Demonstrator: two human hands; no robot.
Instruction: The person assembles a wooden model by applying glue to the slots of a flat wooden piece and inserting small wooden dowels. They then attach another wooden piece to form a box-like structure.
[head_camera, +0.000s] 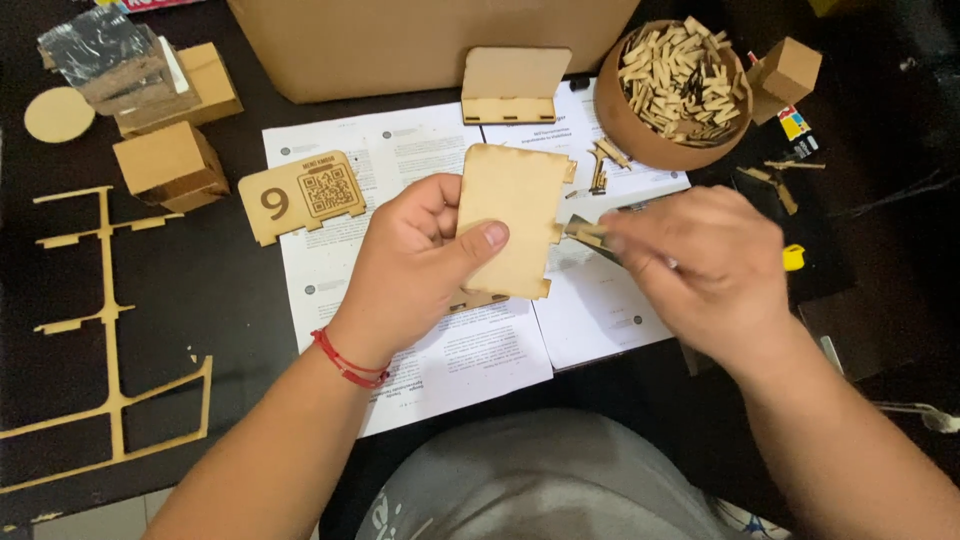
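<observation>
My left hand grips a flat, notched wooden panel upright over the printed sheets, thumb across its front. My right hand is blurred beside the panel's right edge and pinches a small dark-and-wood piece against it. A red string bracelet circles my left wrist. A second wooden piece shows just below the panel, under my left hand.
Printed paper sheets cover a dark table. A round bowl of several small wooden clips stands at the back right. A wooden plaque with a printed code, small wooden boxes, a cut-out frame, a cardboard box and an assembled stand lie around.
</observation>
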